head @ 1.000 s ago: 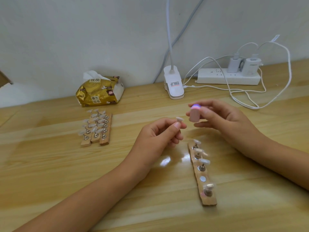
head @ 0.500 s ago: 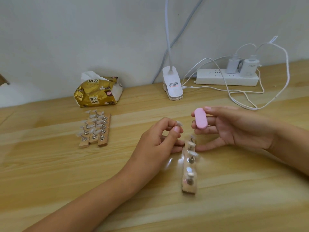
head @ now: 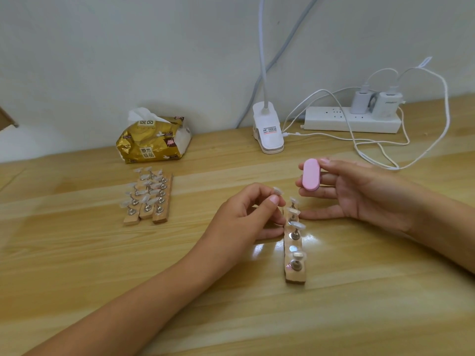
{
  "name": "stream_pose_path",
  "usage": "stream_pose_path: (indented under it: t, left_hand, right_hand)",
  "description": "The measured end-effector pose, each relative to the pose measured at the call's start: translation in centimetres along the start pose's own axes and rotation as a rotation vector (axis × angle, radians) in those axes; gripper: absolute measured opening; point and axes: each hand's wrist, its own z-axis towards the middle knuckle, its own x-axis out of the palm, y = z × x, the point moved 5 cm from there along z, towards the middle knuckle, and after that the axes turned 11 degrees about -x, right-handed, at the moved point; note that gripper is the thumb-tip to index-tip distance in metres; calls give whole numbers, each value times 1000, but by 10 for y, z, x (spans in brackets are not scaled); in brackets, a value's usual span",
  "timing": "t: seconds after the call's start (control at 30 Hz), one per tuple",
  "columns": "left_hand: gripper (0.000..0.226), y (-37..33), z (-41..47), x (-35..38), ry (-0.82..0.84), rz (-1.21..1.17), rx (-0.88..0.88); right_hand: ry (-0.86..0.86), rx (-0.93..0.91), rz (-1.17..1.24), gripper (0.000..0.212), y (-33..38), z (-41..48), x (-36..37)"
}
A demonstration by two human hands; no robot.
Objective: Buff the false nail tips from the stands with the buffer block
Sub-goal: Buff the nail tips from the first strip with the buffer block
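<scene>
My left hand (head: 246, 214) pinches a clear false nail tip (head: 278, 191) on its small holder between thumb and forefinger, just above the table. My right hand (head: 359, 194) holds the pink buffer block (head: 311, 174) upright between thumb and fingers, a little right of and above the tip. Below the hands lies a wooden stand (head: 294, 274) with several nail tips on metal pegs; one magnet spot on it is bare. My right little finger touches the table beside the stand's far end.
Three more wooden stands (head: 146, 199) full of nail tips lie side by side at the left. A gold tissue pack (head: 151, 142), a white clip lamp base (head: 268, 132), and a power strip (head: 352, 119) with chargers and loose cables line the wall.
The near stand has turned from slanted to straight and shifted left under my hands. My right hand rotated the buffer block so its flat pink face shows. My left hand keeps hold of the tip.
</scene>
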Motion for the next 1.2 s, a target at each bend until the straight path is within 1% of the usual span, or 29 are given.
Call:
stream_pose_path:
  t: [0.1,0.17,0.2,0.27,0.33,0.43,0.57,0.63,0.7,0.8,0.9,0.93,1.03,1.07,1.13,1.2]
  left_hand:
    - [16,0,0,0,7,0,8]
    - [16,-1,-1,0,-2,30,24]
    - [16,-3,-2,-1,-18,74,47]
    - [17,-7,-5,0,-32,148,98]
    - [17,-9,-7,2,-27,154,123]
    - [12,-11,-7,1,-25,104,138]
    - [10,-11,-6,1,-3,84,144]
    - [9,-11,-5,2,7,93,155]
    - [7,-11,-5,2,16,100,161]
    - [8,-8,-4,0,17,100,155]
    - [8,-8,-3,1,21,102,152]
    - [6,-7,-2,1,18,104,144]
    - [13,-5,-1,-1,3,120,127]
    - [12,-5,-1,-1,4,122,130]
    - [7,-6,-3,1,17,128,144]
    - [9,-6,-3,2,18,132,153]
  right_hand:
    - [-11,5,-17,27,0,-1,2]
    - [-56,-22,-70,28,1,-2,3]
    - [-95,-69,-110,28,2,-3,3]
    - [-163,-224,-203,29,7,-5,3]
    - [-164,-420,-325,26,13,-11,9]
    - [-47,-675,-618,19,16,-22,27]
    - [112,-867,-806,37,12,-33,47]
    - [170,-963,-925,39,13,-37,53]
    - [165,-977,-1016,30,13,-35,52]
    - [103,-896,-972,24,13,-30,46]
    - [191,-991,-1102,19,10,-35,54]
    - [199,-997,-1109,18,10,-35,55]
    - [101,-867,-950,16,10,-30,46]
    - [104,-864,-935,16,10,-30,47]
    - [181,-948,-1031,16,11,-35,53]
    - [242,-988,-1106,19,9,-37,57]
